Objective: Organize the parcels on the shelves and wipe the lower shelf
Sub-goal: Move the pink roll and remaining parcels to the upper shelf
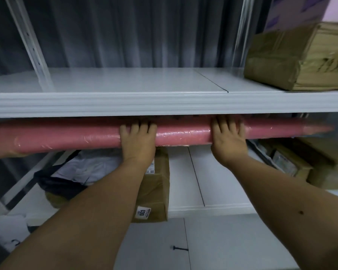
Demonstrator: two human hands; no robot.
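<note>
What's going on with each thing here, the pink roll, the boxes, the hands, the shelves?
Pink roll: lying level, held just under the upper shelf's edge.
Left hand: gripping the roll.
Right hand: gripping the roll.
Upper shelf: mostly bare.
Taped brown parcel: sealed, sitting on the upper shelf.
Labelled brown box: closed, on the lower shelf.
Lower shelf: partly bare.

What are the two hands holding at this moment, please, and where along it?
Both hold the long pink roll: the left hand near its middle, the right hand further toward its right end.
</note>
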